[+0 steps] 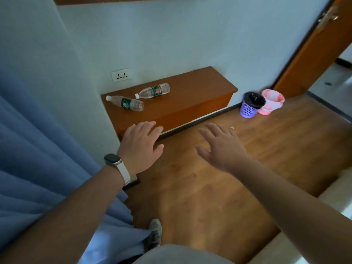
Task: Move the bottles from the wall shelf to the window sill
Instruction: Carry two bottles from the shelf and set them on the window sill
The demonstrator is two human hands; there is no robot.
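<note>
Two clear plastic bottles are seen lying on their sides on the wall shelf, and because they lie flat, a roll is the main risk. The left bottle, with its white cap toward the corner, lies near the shelf's front edge; if it is nudged rather than gripped around the body, it could probably be rolled off onto the wooden floor. The right bottle lies just behind it, apart from it, with its cap pointing toward the first; a careless sweep at one could be expected to knock the other. Both appear nearly empty, so they would likely be light and easily sent skidding. The blue curtain hangs close by the left arm and could be snagged by the wrist band on a reach. The window sill is not in view, so the carrying path cannot be judged.

The left hand is held flat, palm down, fingers spread loosely and wide; nothing is held, and it hovers before the shelf's front edge, short of the bottles. Whether the edge is touched cannot be told. The right hand is likewise spread wide and empty, held over the floor, well apart from the shelf and both bottles.
</note>
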